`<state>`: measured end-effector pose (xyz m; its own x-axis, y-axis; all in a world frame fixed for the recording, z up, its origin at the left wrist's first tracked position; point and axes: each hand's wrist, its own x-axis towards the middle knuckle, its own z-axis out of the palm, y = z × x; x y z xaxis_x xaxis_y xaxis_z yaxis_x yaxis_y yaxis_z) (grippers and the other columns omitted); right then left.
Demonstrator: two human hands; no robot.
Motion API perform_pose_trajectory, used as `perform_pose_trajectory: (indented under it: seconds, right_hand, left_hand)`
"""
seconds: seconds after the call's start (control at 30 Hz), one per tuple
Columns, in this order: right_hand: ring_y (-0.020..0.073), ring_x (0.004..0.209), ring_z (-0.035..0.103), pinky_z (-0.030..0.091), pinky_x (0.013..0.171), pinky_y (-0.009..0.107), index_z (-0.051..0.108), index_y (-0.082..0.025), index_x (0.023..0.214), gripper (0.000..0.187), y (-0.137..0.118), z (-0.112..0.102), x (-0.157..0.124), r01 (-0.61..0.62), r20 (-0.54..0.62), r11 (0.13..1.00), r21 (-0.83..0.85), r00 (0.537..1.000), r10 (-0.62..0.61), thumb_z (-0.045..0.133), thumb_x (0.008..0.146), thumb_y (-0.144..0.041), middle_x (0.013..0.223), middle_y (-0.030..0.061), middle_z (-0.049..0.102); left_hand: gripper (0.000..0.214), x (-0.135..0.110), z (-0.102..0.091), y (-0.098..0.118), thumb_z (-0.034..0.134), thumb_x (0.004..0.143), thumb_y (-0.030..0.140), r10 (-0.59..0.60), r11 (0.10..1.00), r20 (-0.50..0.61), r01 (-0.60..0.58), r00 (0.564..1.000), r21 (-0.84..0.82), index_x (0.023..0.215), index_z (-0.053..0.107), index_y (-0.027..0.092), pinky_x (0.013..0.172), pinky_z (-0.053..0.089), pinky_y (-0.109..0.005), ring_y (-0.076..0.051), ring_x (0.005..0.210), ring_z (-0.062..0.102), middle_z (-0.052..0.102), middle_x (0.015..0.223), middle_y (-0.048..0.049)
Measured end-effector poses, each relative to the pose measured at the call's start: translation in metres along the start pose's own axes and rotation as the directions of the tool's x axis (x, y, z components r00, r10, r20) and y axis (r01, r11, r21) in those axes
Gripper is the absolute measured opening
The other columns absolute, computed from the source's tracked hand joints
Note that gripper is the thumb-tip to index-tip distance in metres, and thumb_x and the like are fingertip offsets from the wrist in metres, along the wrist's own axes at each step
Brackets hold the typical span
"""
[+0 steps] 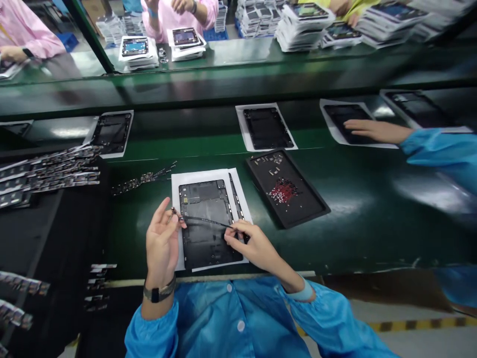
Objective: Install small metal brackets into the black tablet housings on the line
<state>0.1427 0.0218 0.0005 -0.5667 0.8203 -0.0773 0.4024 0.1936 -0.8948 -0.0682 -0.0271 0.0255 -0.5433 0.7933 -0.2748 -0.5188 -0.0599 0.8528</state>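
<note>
A black tablet frame lies on a white sheet right in front of me. Above it I hold a thin black flex cable stretched between both hands. My left hand pinches the cable's left end with thumb and fingers, palm turned up, a watch on the wrist. My right hand pinches the right end over the frame's right edge.
A black tray with small red and metal parts lies to the right. Loose flex cables and strips of parts lie to the left. More frames ride the green belt behind. A co-worker's hand rests on one at right.
</note>
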Motion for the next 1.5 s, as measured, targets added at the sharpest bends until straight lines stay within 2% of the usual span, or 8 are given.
perform_pose_trajectory:
  seconds: [0.07, 0.13, 0.23, 0.33, 0.5, 0.63, 1.17, 1.5]
  right_hand:
    - [0.0163, 0.069, 0.052, 0.041, 0.068, 0.029, 0.066, -0.019, 0.078, 0.01, 0.002, 0.002, -0.003, -0.025, -0.028, 0.996, 0.081, 0.999, 0.027, 0.06, 0.086, -0.022, 0.075, 0.002, 0.064]
    - [0.0166, 0.07, 0.053, 0.042, 0.071, 0.03, 0.067, -0.019, 0.078, 0.011, 0.004, 0.004, -0.005, -0.035, -0.066, 0.992, 0.12, 0.997, 0.043, 0.061, 0.086, -0.024, 0.076, 0.0025, 0.064]
    - [0.0173, 0.072, 0.054, 0.042, 0.073, 0.032, 0.069, -0.019, 0.078, 0.013, 0.005, 0.005, -0.007, -0.035, -0.082, 0.989, 0.144, 0.995, 0.047, 0.062, 0.086, -0.027, 0.075, 0.0027, 0.063]
    - [0.0174, 0.073, 0.055, 0.042, 0.072, 0.032, 0.07, -0.02, 0.078, 0.014, 0.004, 0.003, -0.007, -0.017, -0.046, 0.987, 0.157, 0.999, 0.024, 0.064, 0.086, -0.029, 0.074, 0.0025, 0.062]
    - [0.0171, 0.074, 0.055, 0.041, 0.074, 0.032, 0.071, -0.02, 0.078, 0.016, 0.004, -0.003, -0.006, 0.02, 0.031, 0.985, 0.173, 0.999, -0.026, 0.065, 0.087, -0.032, 0.074, 0.0023, 0.062]
    - [0.0174, 0.076, 0.055, 0.04, 0.074, 0.032, 0.07, -0.019, 0.077, 0.017, 0.004, -0.006, -0.005, 0.003, 0.072, 0.984, 0.178, 0.997, -0.016, 0.065, 0.088, -0.031, 0.074, 0.0023, 0.062]
    - [0.0167, 0.076, 0.055, 0.039, 0.077, 0.032, 0.069, -0.019, 0.073, 0.013, 0.005, -0.009, -0.005, -0.036, 0.123, 0.991, 0.131, 0.992, 0.02, 0.067, 0.085, -0.023, 0.073, 0.0002, 0.058]
    - [0.0185, 0.079, 0.055, 0.039, 0.077, 0.033, 0.069, -0.019, 0.074, 0.025, 0.013, -0.006, -0.006, 0.024, 0.096, 0.989, 0.145, 0.995, -0.038, 0.068, 0.09, -0.038, 0.075, 0.0023, 0.06]
  left_hand:
    - [0.046, -0.004, 0.001, -0.004, 0.082, 0.067, 0.018, -0.02, 0.999, -0.008, 0.019, 1.0, -0.035, 0.111, 0.07, 0.019, 0.071, 0.055, -0.024, -0.011, 0.073, 0.063, 0.065, 0.084, -0.0004]
    - [0.031, -0.009, 0.003, -0.01, 0.083, 0.065, 0.02, -0.059, 0.998, -0.012, 0.059, 0.998, -0.024, 0.094, 0.073, 0.016, 0.072, 0.056, -0.027, -0.013, 0.074, 0.066, 0.067, 0.084, -0.0019]
    - [0.024, -0.016, 0.009, -0.019, 0.085, 0.061, 0.021, -0.108, 0.994, -0.017, 0.108, 0.994, 0.022, 0.078, 0.07, 0.014, 0.062, 0.054, -0.024, -0.013, 0.071, 0.066, 0.069, 0.08, -0.0026]
    - [0.025, -0.024, 0.015, -0.027, 0.085, 0.06, 0.02, -0.126, 0.988, -0.01, 0.127, 0.992, 0.091, 0.077, 0.067, 0.014, 0.057, 0.051, -0.021, -0.01, 0.062, 0.064, 0.071, 0.079, -0.0034]
    - [0.029, -0.034, 0.022, -0.039, 0.085, 0.058, 0.021, -0.301, 0.919, 0.096, 0.261, 0.949, 0.297, 0.078, 0.066, 0.013, 0.056, 0.052, -0.022, -0.011, 0.054, 0.063, 0.07, 0.066, -0.0015]
    - [0.029, -0.032, 0.023, -0.039, 0.085, 0.057, 0.021, -0.331, 0.89, 0.11, 0.271, 0.937, 0.367, 0.078, 0.067, 0.012, 0.056, 0.053, -0.021, -0.011, 0.054, 0.064, 0.069, 0.063, -0.0005]
    - [0.021, -0.029, 0.019, -0.037, 0.084, 0.058, 0.019, -0.352, 0.87, 0.157, 0.261, 0.923, 0.417, 0.071, 0.069, 0.013, 0.057, 0.052, -0.02, -0.01, 0.053, 0.064, 0.068, 0.063, 0.0008]
    - [0.026, -0.031, 0.017, -0.036, 0.085, 0.058, 0.023, -0.372, 0.862, 0.171, 0.271, 0.912, 0.429, 0.069, 0.063, 0.014, 0.054, 0.052, -0.022, -0.012, 0.051, 0.063, 0.068, 0.061, -0.0002]
